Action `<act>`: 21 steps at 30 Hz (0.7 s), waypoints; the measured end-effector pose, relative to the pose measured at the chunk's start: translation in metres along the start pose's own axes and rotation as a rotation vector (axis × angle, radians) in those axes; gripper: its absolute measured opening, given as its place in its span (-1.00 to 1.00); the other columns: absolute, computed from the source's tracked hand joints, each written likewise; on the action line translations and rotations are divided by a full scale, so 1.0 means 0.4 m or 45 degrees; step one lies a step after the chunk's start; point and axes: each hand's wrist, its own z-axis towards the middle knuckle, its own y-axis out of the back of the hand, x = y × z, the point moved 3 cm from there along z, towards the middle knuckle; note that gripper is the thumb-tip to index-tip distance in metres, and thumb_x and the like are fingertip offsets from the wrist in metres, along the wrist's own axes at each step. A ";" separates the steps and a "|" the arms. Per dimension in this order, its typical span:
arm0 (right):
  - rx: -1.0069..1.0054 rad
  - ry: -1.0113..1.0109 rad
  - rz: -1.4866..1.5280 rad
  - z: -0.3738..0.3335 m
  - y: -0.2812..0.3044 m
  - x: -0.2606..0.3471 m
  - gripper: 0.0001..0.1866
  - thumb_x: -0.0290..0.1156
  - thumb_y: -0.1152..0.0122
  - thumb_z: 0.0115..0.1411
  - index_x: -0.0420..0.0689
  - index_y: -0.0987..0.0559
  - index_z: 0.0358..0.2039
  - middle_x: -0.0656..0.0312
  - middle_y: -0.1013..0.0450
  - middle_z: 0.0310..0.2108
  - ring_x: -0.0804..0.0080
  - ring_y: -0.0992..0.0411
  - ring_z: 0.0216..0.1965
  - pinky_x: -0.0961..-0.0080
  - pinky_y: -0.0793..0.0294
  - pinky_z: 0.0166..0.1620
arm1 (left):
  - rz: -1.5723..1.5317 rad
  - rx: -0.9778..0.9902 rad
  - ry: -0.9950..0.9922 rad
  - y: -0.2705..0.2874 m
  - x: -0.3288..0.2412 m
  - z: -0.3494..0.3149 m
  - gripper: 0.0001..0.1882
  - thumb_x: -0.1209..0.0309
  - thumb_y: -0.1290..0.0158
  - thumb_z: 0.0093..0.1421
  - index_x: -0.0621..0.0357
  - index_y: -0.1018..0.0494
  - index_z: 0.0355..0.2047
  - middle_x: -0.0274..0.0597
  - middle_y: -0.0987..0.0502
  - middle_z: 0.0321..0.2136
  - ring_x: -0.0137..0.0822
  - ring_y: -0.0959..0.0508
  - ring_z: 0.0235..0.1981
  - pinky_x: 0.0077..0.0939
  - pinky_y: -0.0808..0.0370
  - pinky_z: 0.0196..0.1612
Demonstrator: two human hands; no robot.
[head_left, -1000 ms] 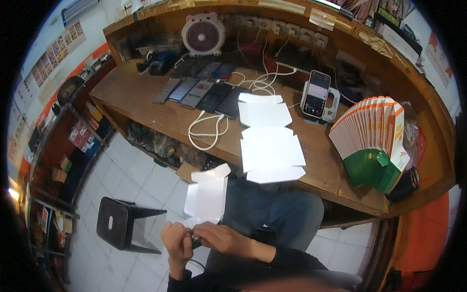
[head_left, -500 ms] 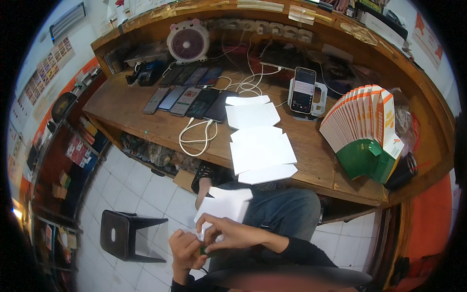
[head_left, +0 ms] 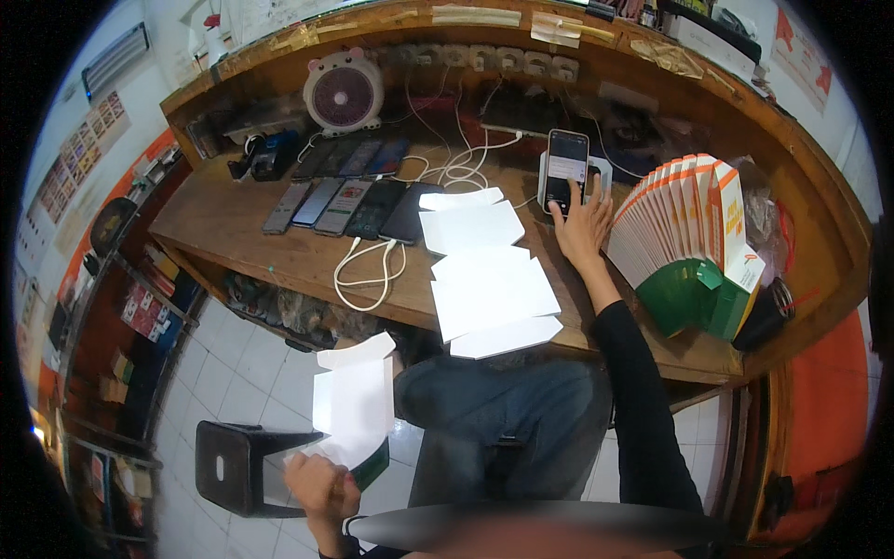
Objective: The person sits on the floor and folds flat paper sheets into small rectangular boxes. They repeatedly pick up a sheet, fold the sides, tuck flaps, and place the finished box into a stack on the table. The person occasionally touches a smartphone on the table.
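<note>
My left hand (head_left: pixel 321 486) is closed on the lower end of an unfolded cardboard box (head_left: pixel 352 402), white inside with green showing at one edge, beside my knee. My right hand (head_left: pixel 585 224) reaches over the table with fingers spread. Its fingertips touch, or hover just over, the lit screen of a phone (head_left: pixel 566 158) that leans upright on a white stand (head_left: pixel 603 175). Another flattened white box (head_left: pixel 489 296) lies on the table near its front edge, flaps outward. To the right of my right hand, a fanned row of green, white and orange boxes (head_left: pixel 684 210) stands on the table.
Several phones (head_left: pixel 340 207) lie in rows at the left of the wooden table (head_left: pixel 219 210), with a white cable (head_left: pixel 371 303) looping over its front edge. Behind them stands a small fan (head_left: pixel 345 91). A black stool (head_left: pixel 223 466) is at my lower left; a dark cup (head_left: pixel 768 312) sits far right.
My right hand has left the held box and reached forward to the phone on its stand. My left hand has moved left and down with the box, which now hangs more open.
</note>
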 end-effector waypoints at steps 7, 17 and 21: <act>-0.072 0.380 0.565 -0.029 0.095 0.156 -0.52 -0.23 -0.18 0.24 0.06 -0.40 0.18 -0.10 -0.11 0.23 -0.13 -0.07 0.24 -0.03 -0.05 0.27 | 0.105 -0.222 0.034 0.002 0.011 -0.018 -0.91 0.43 -0.07 -0.13 0.11 -0.37 -0.63 -0.25 -0.28 -0.70 -0.21 -0.28 -0.65 -0.29 -0.17 -0.48; 1.497 0.360 2.169 -0.325 0.407 0.477 -0.44 -0.25 -0.07 0.36 -0.19 -0.15 0.25 -0.12 -0.41 0.05 0.25 -0.41 0.10 0.31 -0.40 0.15 | 0.060 0.267 -0.447 -0.118 -0.137 0.046 -0.76 0.33 -0.35 -0.08 -0.12 -0.51 -0.41 -0.54 -0.43 -0.52 -0.50 -0.47 -0.47 -0.36 -0.34 -0.24; 1.380 0.435 1.950 -0.364 0.408 0.474 -0.57 -0.22 -0.03 0.37 -0.24 -0.34 0.11 -0.11 -0.51 -0.16 0.06 -0.51 -0.06 0.25 -0.44 0.01 | 0.031 0.500 -0.440 -0.151 -0.161 0.063 -0.76 0.29 -0.34 -0.03 -0.10 -0.51 -0.39 -0.55 -0.48 -0.48 -0.51 -0.50 -0.42 -0.34 -0.34 -0.22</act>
